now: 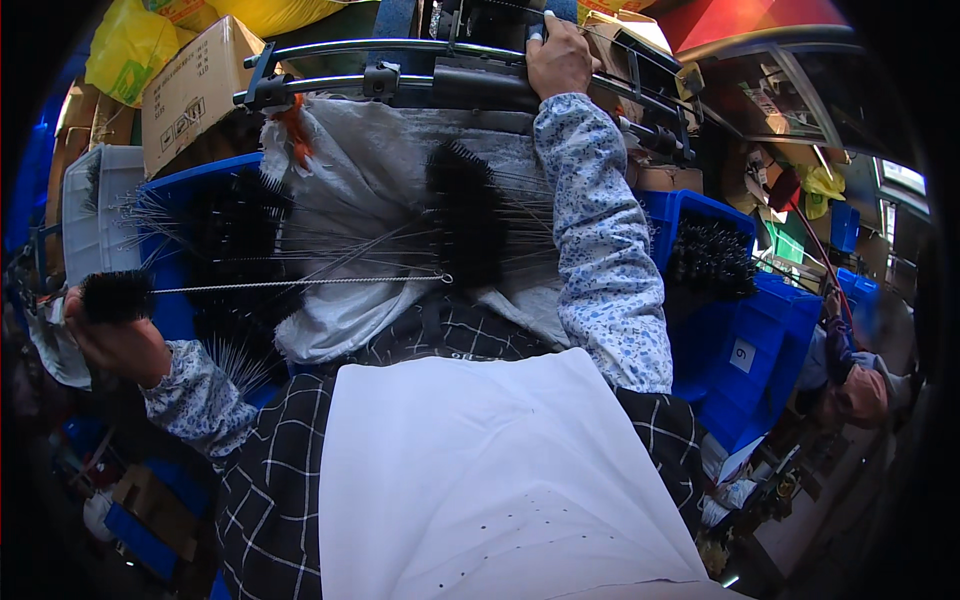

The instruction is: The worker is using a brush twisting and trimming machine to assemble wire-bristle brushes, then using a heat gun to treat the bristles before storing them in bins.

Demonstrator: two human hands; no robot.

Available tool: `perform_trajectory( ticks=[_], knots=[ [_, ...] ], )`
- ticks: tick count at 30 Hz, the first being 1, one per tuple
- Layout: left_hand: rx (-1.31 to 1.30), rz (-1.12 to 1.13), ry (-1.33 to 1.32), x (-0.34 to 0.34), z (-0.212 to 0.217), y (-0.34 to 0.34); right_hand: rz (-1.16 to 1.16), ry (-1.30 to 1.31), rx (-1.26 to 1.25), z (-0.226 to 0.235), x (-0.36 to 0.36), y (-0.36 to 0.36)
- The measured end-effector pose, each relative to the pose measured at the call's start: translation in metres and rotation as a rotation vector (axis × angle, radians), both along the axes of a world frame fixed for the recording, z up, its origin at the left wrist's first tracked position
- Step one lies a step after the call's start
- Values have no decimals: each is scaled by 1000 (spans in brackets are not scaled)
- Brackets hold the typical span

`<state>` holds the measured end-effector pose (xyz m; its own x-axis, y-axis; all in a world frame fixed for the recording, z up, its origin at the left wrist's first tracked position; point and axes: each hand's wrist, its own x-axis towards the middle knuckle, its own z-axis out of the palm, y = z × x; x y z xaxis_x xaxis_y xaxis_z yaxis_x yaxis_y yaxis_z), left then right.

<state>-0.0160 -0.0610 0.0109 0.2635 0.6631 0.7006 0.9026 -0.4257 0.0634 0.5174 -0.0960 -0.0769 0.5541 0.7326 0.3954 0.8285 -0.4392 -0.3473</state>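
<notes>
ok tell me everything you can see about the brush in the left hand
The bottle brush is a long, thin twisted-wire stem with a short cylinder of dense black bristles at one end. It lies nearly level across the view. The left hand grips it at the bristle head, out to the person's left, the fingers partly hidden behind the bristles. The wire runs rightward and ends in a small loop above the grey cloth in the lap, close to a heap of similar brushes. The wire looks like bare metal, straight and unbent.

black brush (117, 296), blue crate (745, 330), floral sleeve (605, 250)
</notes>
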Motion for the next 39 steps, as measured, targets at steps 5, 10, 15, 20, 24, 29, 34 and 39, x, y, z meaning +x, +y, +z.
perform_trajectory(
  ticks=[5, 10, 15, 20, 24, 29, 34, 39],
  knots=[
    [-142, -132, -743, 44, 4, -1, -62, -95, -124, 2, -32, 21],
    [-336, -346, -1234, 87, 12, -1, -68, -114, -111, -1, -30, 19],
    [-364, -431, -1237, 93, 14, 4, -33, -155, -92, -5, 10, -8],
    [-394, -399, -1363, 98, 0, 4, -48, -68, -111, -6, 62, -35],
    [-478, -440, -1354, 129, -4, 5, -113, -69, -233, 2, 109, -31],
    [-650, -571, -1341, 194, -16, 0, 69, -98, -440, 18, 129, -33],
    [-792, -588, -1143, 246, -34, -9, 163, 285, -381, 78, 99, -102],
    [-748, -624, -1029, 320, -57, -32, 629, 632, -549, 96, -10, -134]
  ],
)
